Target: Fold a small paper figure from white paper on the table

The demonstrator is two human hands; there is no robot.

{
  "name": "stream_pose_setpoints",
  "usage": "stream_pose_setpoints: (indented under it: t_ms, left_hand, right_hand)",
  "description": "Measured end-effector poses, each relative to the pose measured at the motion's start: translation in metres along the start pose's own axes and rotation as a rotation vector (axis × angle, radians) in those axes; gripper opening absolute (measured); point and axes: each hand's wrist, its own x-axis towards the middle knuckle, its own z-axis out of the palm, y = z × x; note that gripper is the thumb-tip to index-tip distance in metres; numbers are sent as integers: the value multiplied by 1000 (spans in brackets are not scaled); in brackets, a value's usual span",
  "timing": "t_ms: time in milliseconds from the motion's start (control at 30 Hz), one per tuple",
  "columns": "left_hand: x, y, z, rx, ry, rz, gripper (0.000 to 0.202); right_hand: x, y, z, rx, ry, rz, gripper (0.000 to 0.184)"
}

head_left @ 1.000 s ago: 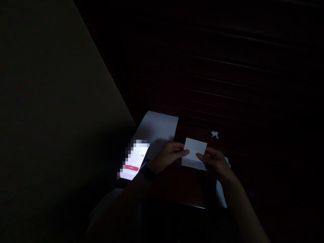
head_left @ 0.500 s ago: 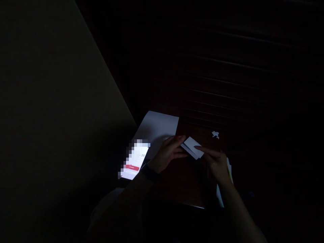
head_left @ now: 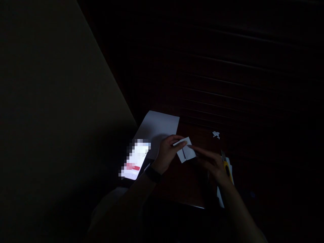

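Note:
A small folded white paper [head_left: 190, 153] is held above the dark table, with a dark slit between its flaps. My left hand [head_left: 165, 153] pinches it from the left, thumb across the top and fingers behind. A dark band circles that wrist. My right hand [head_left: 215, 165] reaches in from the right, its index fingertip at the paper's right edge and the other fingers lower, close to the corner. Dimness and slight blur hide part of this grip.
Left of my hands, a lit phone [head_left: 134, 167] lies beside a white sheet [head_left: 162, 123]. Paper scraps [head_left: 216, 134] sit toward the back right. A yellow utility knife [head_left: 227, 168] rests on papers [head_left: 220, 197] by my right wrist. A wall [head_left: 50, 84] rises at left.
The folded paper has turned and shifted left, nearer my left hand, whose thumb now lies on top. My right hand has slid back toward its edge, uncovering more of the utility knife.

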Motion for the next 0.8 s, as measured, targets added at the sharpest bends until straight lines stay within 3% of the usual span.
stream_pose_setpoints:
  t_ms: [100, 200, 400, 800]
  left_hand:
    - [1, -1, 1, 115, 4, 54, 33]
    - [-1, -3, 3, 174, -40, 63, 35]
    - [-2, -9, 7, 209, -55, 95, 27]
    - [-2, -6, 5, 199, -44, 11, 27]
  right_hand:
    - [3, -1, 2, 38, 63, 18, 51]
    - [7, 7, 7, -72, 115, 11, 61]
    - [10, 22, 5, -205, 107, -60, 41]
    - [9, 22, 1, -169, 105, 11, 30]
